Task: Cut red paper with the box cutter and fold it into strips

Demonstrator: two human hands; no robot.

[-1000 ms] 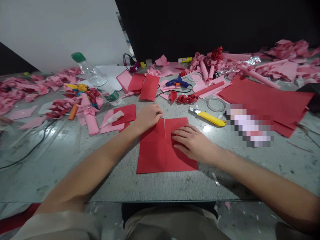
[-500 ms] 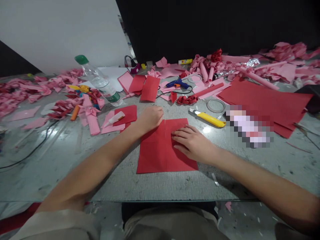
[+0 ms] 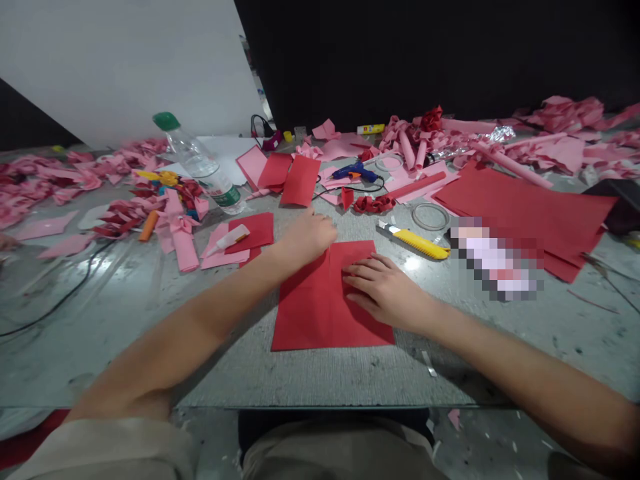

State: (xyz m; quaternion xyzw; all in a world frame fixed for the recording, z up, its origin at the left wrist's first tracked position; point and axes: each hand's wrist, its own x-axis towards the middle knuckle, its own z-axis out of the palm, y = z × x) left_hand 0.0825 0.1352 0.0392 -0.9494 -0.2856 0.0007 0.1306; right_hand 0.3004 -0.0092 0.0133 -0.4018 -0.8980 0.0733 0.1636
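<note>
A red paper sheet [image 3: 310, 313] lies flat on the table in front of me, with a faint vertical crease down its middle. At its far edge, over the top of the crease, my left hand [image 3: 311, 235] is closed with curled fingers; whatever is between them is hidden. My right hand [image 3: 385, 287] rests flat on the right half of the sheet, fingers stretched out, holding nothing. Just beyond the right hand lies a yellow box cutter [image 3: 420, 243]. Left of the sheet, a small white glue tube [image 3: 229, 239] sits on red and pink paper pieces.
A tilted plastic bottle [image 3: 210, 175] with a green cap stands back left. Behind the sheet are red cards [image 3: 301, 181] and a blue glue gun [image 3: 356, 173]. A wire coil [image 3: 431, 217] and large red sheets [image 3: 520, 210] lie right. Crumpled pink paper [image 3: 570, 120] lines the back.
My left hand has shifted slightly right along the sheet's far edge, covering the top of the crease. My right hand stays flat on the paper.
</note>
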